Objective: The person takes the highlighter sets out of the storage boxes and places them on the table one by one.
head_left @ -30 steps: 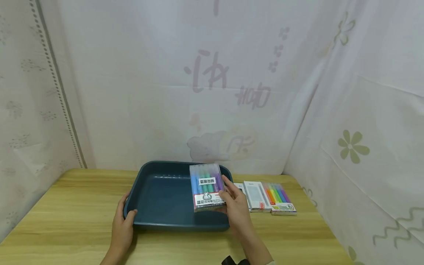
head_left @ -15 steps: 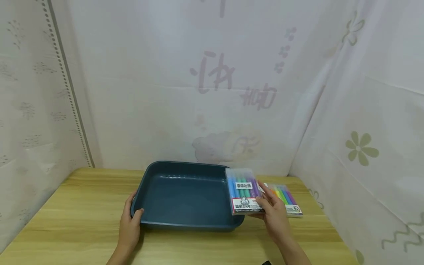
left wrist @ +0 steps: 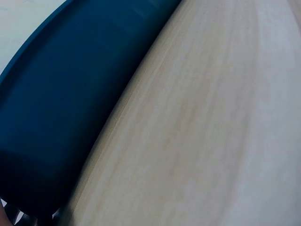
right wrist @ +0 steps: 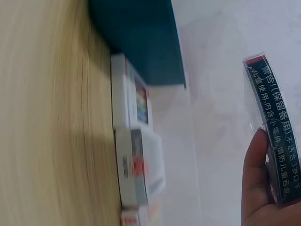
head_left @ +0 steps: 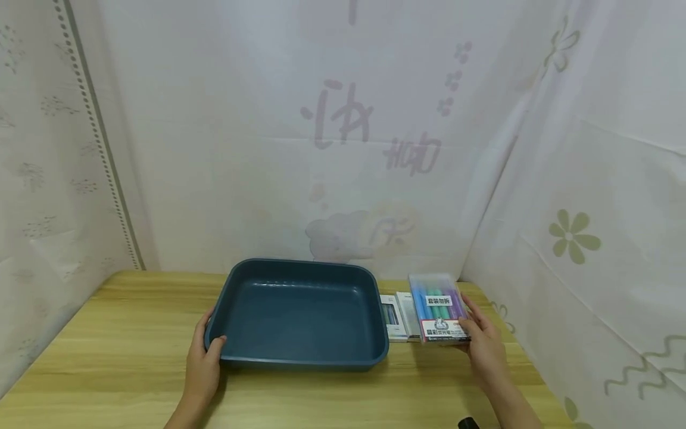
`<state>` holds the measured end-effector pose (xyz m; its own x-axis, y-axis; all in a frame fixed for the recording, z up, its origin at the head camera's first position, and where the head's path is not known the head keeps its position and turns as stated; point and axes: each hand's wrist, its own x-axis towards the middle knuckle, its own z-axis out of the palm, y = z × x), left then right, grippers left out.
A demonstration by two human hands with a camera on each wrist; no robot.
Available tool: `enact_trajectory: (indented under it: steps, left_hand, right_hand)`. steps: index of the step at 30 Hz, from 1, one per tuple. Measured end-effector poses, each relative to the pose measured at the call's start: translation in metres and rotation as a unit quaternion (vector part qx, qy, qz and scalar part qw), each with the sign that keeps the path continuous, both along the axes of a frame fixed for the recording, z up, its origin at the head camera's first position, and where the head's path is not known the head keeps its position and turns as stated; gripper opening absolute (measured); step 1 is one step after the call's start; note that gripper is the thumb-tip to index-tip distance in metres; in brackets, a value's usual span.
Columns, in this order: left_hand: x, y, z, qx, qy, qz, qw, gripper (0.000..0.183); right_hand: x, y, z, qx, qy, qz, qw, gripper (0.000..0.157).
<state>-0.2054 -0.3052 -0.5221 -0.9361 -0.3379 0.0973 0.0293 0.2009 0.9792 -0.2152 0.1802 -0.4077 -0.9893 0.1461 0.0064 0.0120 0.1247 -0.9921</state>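
Note:
My right hand [head_left: 486, 345] holds a clear pack of highlighters [head_left: 439, 310] with blue, green and purple barrels by its right side. The pack hangs raised over the row of boxes, to the right of a dark blue tray [head_left: 297, 362]. In the right wrist view, the thumb presses the pack's printed dark end [right wrist: 277, 127]. My left hand [head_left: 203, 363] grips the tray's left wall near the front corner, thumb over the rim. The tray stands on the table with nothing visible inside. Most of the left hand lies outside the left wrist view.
Right of the tray lie a white windowed box [head_left: 393, 328] and a white box [head_left: 408, 313], partly covered by the pack. The end of another small box [right wrist: 129, 217] shows beyond them in the right wrist view. A black object [head_left: 468, 423] sits at the wooden table's [head_left: 300, 399] front.
My right hand has carried the highlighter pack rightward, from above the tray to above the boxes. It now hides the rainbow-coloured pack. My left hand has stayed on the tray.

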Motion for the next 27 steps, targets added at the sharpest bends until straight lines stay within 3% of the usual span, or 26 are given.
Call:
enact_trajectory:
  steps: [4, 10, 14, 18, 23, 27]
  left_hand:
    - [0.0, -0.002, 0.001, -0.004, -0.009, 0.002, 1.0, 0.063]
    - [-0.001, -0.003, 0.0, 0.001, -0.019, -0.005, 0.9998, 0.065]
    - [-0.002, -0.003, 0.0, 0.001, -0.015, -0.004, 0.9999, 0.065]
    - [0.0, -0.003, -0.001, 0.001, -0.013, -0.001, 0.9999, 0.065]
    - [0.002, -0.003, -0.001, -0.003, -0.016, 0.002, 0.9999, 0.063]
    - [0.0, -0.002, 0.002, 0.003, -0.012, -0.002, 0.9999, 0.063]
  right_hand:
    - [-0.005, 0.019, -0.001, 0.013, -0.005, -0.01, 1.0, 0.058]
    - [-0.014, 0.046, -0.005, 0.107, -0.01, -0.053, 0.993, 0.058]
    - [-0.024, 0.067, -0.011, 0.201, -0.007, -0.064, 0.978, 0.056]
    - [-0.035, 0.089, -0.018, 0.294, 0.012, -0.059, 0.954, 0.054]
    - [-0.046, 0.112, -0.023, 0.317, 0.023, -0.043, 0.947, 0.052]
    - [-0.055, 0.128, -0.026, 0.325, 0.031, -0.056, 0.943, 0.051]
